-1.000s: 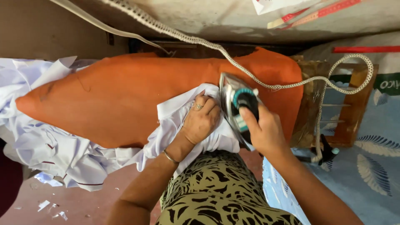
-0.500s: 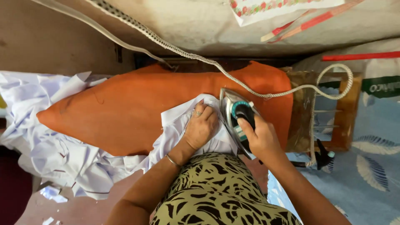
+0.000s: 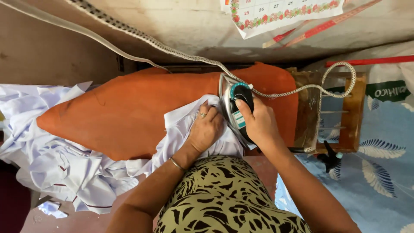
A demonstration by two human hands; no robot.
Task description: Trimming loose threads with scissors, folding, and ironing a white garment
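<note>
Just left of our right hand (image 3: 258, 123), closed around the electric iron (image 3: 235, 108), our left hand (image 3: 207, 129) presses flat, open-palmed, on the white garment (image 3: 181, 129); the iron's long axis points away from us.

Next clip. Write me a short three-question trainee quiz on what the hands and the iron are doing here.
1. Which hand grips the iron?
2. True or false: the left hand lies flat on the bare orange board cover, away from any cloth.
3. Where does the iron's cord run: A) down to the floor, B) up and to the left across the wall, C) under the board?

Key
1. The right hand, closed around the handle.
2. False; it presses on the white garment right beside the iron.
3. B.
</note>
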